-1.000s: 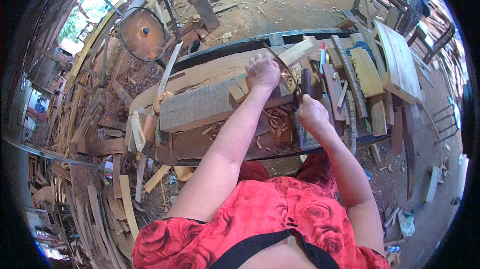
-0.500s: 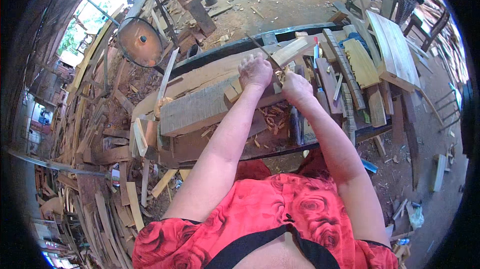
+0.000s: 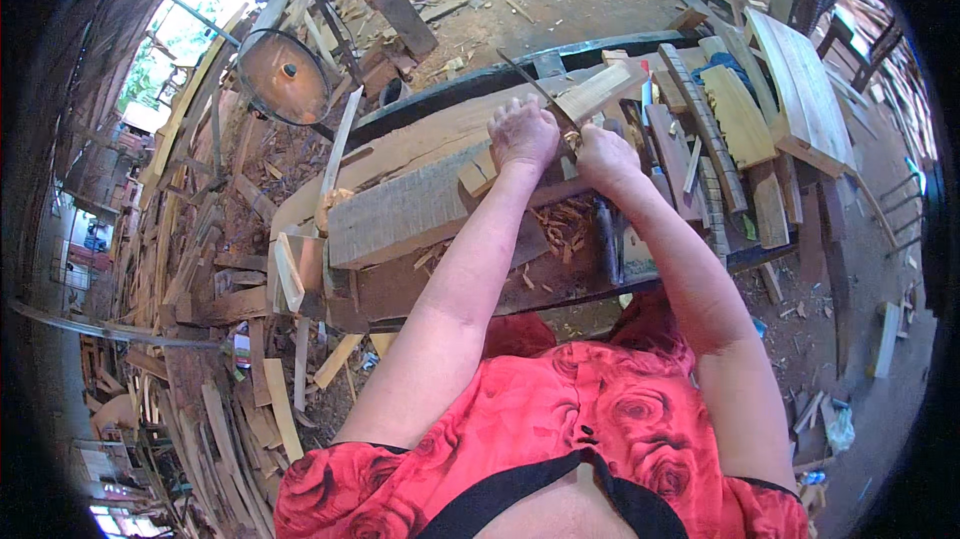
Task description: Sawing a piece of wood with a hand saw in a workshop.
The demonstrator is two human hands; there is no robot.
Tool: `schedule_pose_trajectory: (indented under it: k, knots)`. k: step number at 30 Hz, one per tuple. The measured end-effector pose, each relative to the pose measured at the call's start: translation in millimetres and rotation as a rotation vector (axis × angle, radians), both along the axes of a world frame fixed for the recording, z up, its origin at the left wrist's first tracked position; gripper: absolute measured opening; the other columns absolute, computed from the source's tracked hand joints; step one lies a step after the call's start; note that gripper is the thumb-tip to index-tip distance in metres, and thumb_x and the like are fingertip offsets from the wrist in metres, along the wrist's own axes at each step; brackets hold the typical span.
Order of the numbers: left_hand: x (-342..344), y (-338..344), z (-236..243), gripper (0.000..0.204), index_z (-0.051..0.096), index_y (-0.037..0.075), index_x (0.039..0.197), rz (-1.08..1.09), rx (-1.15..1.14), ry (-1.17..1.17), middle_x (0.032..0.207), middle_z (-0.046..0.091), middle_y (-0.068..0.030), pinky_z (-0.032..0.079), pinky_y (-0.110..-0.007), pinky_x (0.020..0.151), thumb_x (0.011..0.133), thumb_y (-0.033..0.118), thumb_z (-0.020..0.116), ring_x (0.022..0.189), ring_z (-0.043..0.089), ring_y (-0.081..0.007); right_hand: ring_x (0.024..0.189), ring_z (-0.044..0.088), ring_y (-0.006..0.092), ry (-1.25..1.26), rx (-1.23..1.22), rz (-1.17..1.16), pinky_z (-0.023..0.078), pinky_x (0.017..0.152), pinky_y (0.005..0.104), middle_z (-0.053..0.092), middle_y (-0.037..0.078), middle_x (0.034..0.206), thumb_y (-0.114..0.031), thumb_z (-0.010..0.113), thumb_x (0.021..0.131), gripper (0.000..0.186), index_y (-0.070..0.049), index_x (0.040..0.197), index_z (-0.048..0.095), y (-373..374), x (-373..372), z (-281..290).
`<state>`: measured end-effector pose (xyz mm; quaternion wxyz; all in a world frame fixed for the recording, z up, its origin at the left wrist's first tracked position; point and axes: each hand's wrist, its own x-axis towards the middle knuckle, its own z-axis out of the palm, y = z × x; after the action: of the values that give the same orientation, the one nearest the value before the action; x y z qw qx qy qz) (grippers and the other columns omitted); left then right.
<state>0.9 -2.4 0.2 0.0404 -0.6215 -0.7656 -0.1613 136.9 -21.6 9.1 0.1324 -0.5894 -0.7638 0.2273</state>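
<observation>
My left hand (image 3: 524,134) is closed, its fingers curled down over the workpiece area on the bench; what lies under them is hidden. Beside it, my right hand (image 3: 606,157) is clenched at the near end of a long, thin, dark blade (image 3: 527,76), which slants away to the far left; its handle is hidden. Pale curled shavings (image 3: 572,141) sit between the hands. A light wooden piece (image 3: 598,92) lies just beyond them, and a small wood block (image 3: 478,174) shows by my left wrist. Under my forearms rests a thick grey beam (image 3: 400,219).
Several wooden strips and a toothed-edge board (image 3: 738,117) lie to the right, near a pale plank panel (image 3: 800,89). A dark bottle-like object (image 3: 607,239) stands by loose shavings (image 3: 565,229). A round rusty pan (image 3: 284,77) is at the left, above heaped scrap wood (image 3: 210,419).
The whole view has shifted slightly, so the bench appears a little lower and further right. Both hands keep nearly the same place relative to the blade and the wood.
</observation>
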Motion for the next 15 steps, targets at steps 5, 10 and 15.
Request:
schedule_pose_trajectory:
  k: [5, 10, 15]
  knots:
    - [-3.0, -5.2, 5.2, 0.027, 0.059, 0.007, 0.099, 0.036, 0.053, 0.023, 0.103, 0.059, -0.0159, 0.042, -0.047, 0.088, 0.084, 0.025, 0.045, 0.100, 0.056, -0.0331, 0.091, 0.058, 0.0440, 0.040, -0.093, -0.064, 0.044, 0.078, 0.0531, 0.062, 0.026, 0.092, -0.023, 0.043, 0.088, 0.023, -0.002, 0.094, 0.051, -52.8, 36.9, -16.9]
    - [-0.7, -3.5, 2.0, 0.027, 0.059, 0.007, 0.098, 0.013, 0.066, 0.023, 0.102, 0.059, -0.0159, 0.042, -0.047, 0.088, 0.084, 0.025, 0.044, 0.100, 0.056, -0.0334, 0.090, 0.062, 0.0409, 0.001, -0.038, -0.012, 0.048, 0.078, 0.0487, 0.063, 0.027, 0.093, -0.012, 0.044, 0.083, 0.020, 0.002, 0.092, 0.055, -22.0, 17.2, 3.4]
    - [-0.3, -0.9, 0.3, 0.028, 0.058, 0.007, 0.101, 0.031, 0.029, -0.013, 0.104, 0.059, -0.0160, 0.042, -0.048, 0.087, 0.085, 0.025, 0.044, 0.101, 0.055, -0.0337, 0.089, 0.062, 0.0402, 0.051, 0.108, 0.028, 0.048, 0.078, 0.0488, 0.064, 0.025, 0.091, -0.013, 0.044, 0.083, 0.020, 0.001, 0.093, 0.055, -6.1, 6.2, -4.4]
